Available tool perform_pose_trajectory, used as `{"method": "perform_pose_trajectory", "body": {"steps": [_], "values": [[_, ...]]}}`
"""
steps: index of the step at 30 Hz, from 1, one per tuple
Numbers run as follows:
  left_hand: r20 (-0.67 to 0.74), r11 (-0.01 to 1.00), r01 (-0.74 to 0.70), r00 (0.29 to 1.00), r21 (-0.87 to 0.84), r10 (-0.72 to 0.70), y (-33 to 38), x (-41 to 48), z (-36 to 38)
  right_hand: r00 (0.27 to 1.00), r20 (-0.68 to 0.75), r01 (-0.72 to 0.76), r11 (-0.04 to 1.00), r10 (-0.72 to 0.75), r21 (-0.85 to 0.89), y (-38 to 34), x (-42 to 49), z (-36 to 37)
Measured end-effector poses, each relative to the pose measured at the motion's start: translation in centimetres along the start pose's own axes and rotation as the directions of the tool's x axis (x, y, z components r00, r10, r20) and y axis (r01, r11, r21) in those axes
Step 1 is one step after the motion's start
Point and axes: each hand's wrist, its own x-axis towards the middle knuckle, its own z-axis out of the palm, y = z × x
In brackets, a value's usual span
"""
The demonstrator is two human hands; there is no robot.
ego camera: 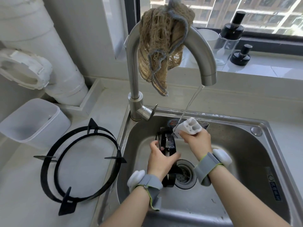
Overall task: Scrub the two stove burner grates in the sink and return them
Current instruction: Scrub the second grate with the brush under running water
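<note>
One black ring-shaped burner grate (pixel 170 145) stands on edge inside the steel sink (pixel 246 145), over the drain. My left hand (pixel 159 163) grips its rim from the left. My right hand (pixel 197 141) holds a white scrub brush (pixel 188 128) by its handle, bristles against the grate's upper part. Water runs from the faucet (pixel 201 51) onto the brush. The second black grate (pixel 80 163), with pointed prongs, lies flat on the counter left of the sink.
A brown mesh cloth (pixel 164 43) hangs over the faucet neck. A translucent plastic tub (pixel 32 122) sits behind the counter grate, with white pipes (pixel 49 54) further back. Bottles (pixel 231 33) and a white cup (pixel 208 36) stand on the windowsill.
</note>
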Motion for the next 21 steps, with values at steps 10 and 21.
{"method": "perform_pose_trajectory", "body": {"steps": [10, 21], "values": [[0.074, 0.9, -0.11, 0.993, 0.422, 0.086, 0.3, 0.9, 0.8, 0.841, 0.479, 0.498, 0.706, -0.253, -0.503, -2.4, 0.8, 3.1], [0.092, 0.895, -0.15, 0.988, 0.421, 0.122, 0.3, 1.1, 0.3, 0.857, 0.467, 0.445, 0.769, -0.217, -0.458, -3.2, 1.5, 3.1]]}}
